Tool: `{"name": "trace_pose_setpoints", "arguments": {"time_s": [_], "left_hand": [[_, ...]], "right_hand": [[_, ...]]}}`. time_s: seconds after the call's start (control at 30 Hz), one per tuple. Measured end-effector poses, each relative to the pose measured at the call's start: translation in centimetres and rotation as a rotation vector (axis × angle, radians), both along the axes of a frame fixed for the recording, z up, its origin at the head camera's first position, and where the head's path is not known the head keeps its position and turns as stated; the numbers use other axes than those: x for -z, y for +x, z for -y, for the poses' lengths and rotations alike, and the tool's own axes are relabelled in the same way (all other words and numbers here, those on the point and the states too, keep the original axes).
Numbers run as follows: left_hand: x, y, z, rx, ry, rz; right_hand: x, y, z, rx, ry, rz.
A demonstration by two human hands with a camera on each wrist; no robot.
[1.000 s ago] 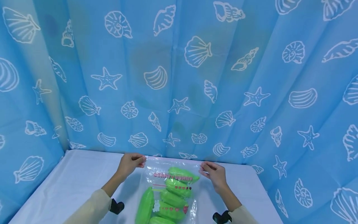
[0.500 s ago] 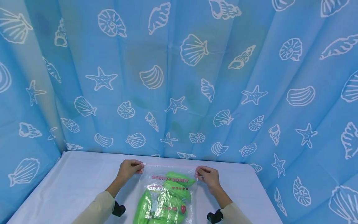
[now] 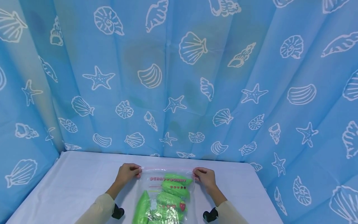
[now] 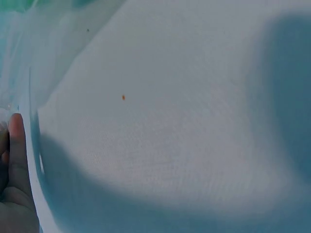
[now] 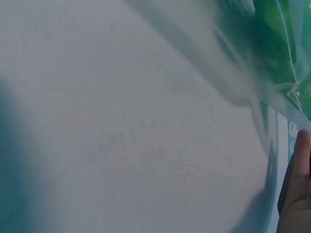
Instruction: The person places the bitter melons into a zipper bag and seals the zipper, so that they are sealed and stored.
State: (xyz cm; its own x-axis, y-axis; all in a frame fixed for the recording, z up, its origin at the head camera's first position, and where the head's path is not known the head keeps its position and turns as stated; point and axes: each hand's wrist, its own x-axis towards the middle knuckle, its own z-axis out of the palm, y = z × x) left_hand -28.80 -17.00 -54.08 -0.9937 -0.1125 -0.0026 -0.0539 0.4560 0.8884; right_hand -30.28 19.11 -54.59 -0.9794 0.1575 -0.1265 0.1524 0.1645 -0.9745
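Note:
A clear zip bag (image 3: 145, 183) with pink lettering, hearts and a strawberry print holds several bright green, elongated pieces (image 3: 170, 197). Its pink top edge runs straight between the two hands. At the top left corner, beside a small white slider (image 3: 143, 168), my left hand (image 3: 127, 175) pinches the bag. My right hand (image 3: 206, 178) pinches the opposite top corner. In the left wrist view, fingers (image 4: 17, 160) show at the left margin next to the clear plastic. The right wrist view has part of the right hand (image 5: 295, 189) below the bag's corner. The bag's lower end is cut off by the head view.
A white cloth-covered table (image 3: 84, 174) lies under the bag. Blue curtains (image 3: 179, 77) with white shell and starfish prints stand behind it and along both sides. A dark wrist device (image 3: 118, 212) sits at each sleeve cuff.
Both hands have moved the bag's top edge down and nearer to me, and slightly left in the head view. The head view itself has shifted a little. Both hands keep their pinch.

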Motion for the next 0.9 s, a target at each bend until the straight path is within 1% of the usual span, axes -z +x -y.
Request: {"name": "trace_pose_setpoints", "arguments": {"time_s": [0.17,0.3,0.47,0.53,0.63,0.67,0.7,0.77,0.83,0.9], "left_hand": [[0.0,0.1,0.0,-0.009,0.010,0.020],[0.0,0.3,-0.1,-0.031,0.028,0.042],[0.6,0.2,0.1,-0.065,0.049,0.064],[0.8,0.1,0.3,-0.067,0.070,0.070],[0.7,-0.1,0.5,-0.059,0.086,0.077],[0.7,-0.1,0.6,-0.051,0.074,0.074],[0.5,-0.1,0.8,-0.048,0.044,0.064],[0.0,-0.1,1.0,-0.043,-0.044,0.040],[-0.7,-0.1,1.4,-0.029,-0.155,0.011],[-1.3,-0.1,2.0,-0.007,-0.271,-0.029]], "right_hand": [[0.4,-0.3,0.3,0.022,0.015,0.024],[0.7,-0.6,0.5,0.035,0.016,0.042],[1.0,-0.9,0.6,0.033,0.011,0.052],[1.0,-0.9,0.5,0.029,0.008,0.052],[0.8,-0.7,0.2,0.021,-0.006,0.053],[0.6,-0.7,0.1,0.013,-0.014,0.045],[0.4,-0.7,-0.1,0.012,-0.018,0.042],[-0.1,-0.8,-0.5,0.007,-0.016,0.021],[-0.9,-1.1,-0.9,0.005,0.020,-0.025],[-1.7,-1.3,-1.5,0.012,0.106,-0.080]]}}
